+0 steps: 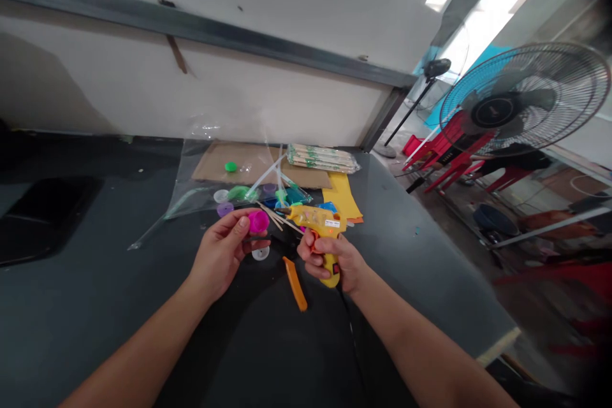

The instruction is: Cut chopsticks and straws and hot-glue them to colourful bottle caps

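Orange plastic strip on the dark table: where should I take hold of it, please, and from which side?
Pinch the orange plastic strip at its middle, coming from above on the near side. It seems to lie flat on the dark table, long and narrow, so thumb and finger fit across its edges. Its far end lies close to the right hand holding the yellow hot glue gun.

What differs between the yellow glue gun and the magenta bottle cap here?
The yellow glue gun is gripped in the right hand, while the magenta bottle cap is pinched in the left hand. The gun is much larger than the cap, and a black cord trails from the gun, whereas the cap has none. Both are held above the dark tabletop.
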A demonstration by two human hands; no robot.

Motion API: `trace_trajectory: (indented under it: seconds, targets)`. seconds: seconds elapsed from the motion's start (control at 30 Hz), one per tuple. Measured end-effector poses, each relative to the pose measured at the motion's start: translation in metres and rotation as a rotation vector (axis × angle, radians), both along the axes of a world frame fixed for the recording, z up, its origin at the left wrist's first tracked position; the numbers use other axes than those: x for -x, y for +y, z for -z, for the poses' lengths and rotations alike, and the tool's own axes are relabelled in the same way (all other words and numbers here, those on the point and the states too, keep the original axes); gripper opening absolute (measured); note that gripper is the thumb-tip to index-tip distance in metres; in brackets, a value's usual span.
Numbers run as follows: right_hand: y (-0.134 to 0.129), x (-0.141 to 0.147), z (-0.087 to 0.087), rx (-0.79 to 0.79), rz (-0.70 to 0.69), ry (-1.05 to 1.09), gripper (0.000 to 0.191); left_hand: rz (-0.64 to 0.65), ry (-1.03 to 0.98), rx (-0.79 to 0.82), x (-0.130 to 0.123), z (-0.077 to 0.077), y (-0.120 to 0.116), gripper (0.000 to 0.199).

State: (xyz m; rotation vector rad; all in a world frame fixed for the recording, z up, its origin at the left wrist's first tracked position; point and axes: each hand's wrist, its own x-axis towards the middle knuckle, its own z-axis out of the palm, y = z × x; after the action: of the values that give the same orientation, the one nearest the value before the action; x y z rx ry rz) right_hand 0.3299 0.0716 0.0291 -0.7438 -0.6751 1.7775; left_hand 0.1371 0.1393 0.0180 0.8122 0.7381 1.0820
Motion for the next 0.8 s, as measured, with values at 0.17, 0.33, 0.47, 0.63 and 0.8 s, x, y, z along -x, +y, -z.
trace_trajectory:
  seconds: [0.17, 0.33, 0.47, 0.63, 0.8]
  targets:
    - [-0.002, 0.008, -0.002, -0.014, 0.079, -0.247, 0.019, -0.011, 0.026, -0.02, -0.001, 0.002, 0.0, 0.029]
    - [-0.004, 0.015, -0.005, 0.03, 0.13, -0.4, 0.023, 0.003, 0.034, -0.035, -0.001, 0.001, -0.001, 0.029]
    - [-0.003, 0.016, -0.004, 0.039, 0.168, -0.408, 0.022, 0.006, 0.036, -0.043, -0.001, 0.002, -0.001, 0.03]
    - [-0.002, 0.015, -0.003, 0.051, 0.177, -0.419, 0.021, 0.004, 0.033, -0.059, -0.001, 0.002, -0.001, 0.027]
    - [-0.002, 0.015, -0.003, 0.058, 0.182, -0.423, 0.02, 0.009, 0.029, -0.06, 0.0, 0.002, -0.001, 0.025]
